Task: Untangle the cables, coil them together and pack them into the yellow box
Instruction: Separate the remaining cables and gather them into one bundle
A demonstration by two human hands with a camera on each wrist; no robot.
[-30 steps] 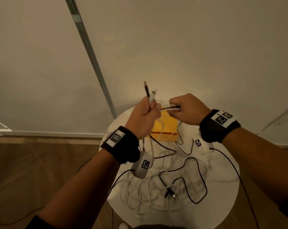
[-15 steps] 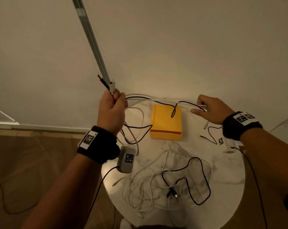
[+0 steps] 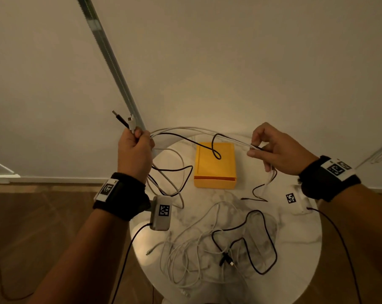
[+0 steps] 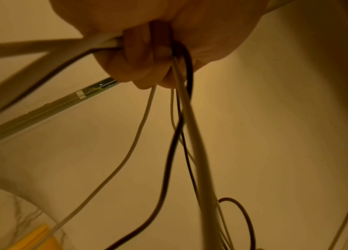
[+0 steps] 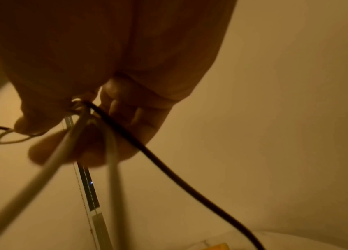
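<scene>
Head view, above a round marble table (image 3: 295, 249). The left hand (image 3: 134, 153) is a closed fist around a bundle of black and white cables (image 3: 185, 133); two plug ends, one black (image 3: 120, 118) and one white (image 3: 131, 123), stick up out of the fist. In the left wrist view, the curled fingers (image 4: 139, 67) clamp several strands, which hang down below the fist. The right hand (image 3: 280, 151) pinches the same bundle between thumb and fingertips, the other fingers loosely curled; in the right wrist view, a black strand (image 5: 169, 169) and two white strands leave the pinch. Between the hands the bundle spans the air over the box (image 3: 215, 165), the black strand forming a small loop above the lid. The box is yellow, lies on the far half of the table, and appears closed; its inside is not visible, and no cable is seen in it. A loose tangle (image 3: 218, 249) of white and black cables lies on the near half of the table, apart from the box.
</scene>
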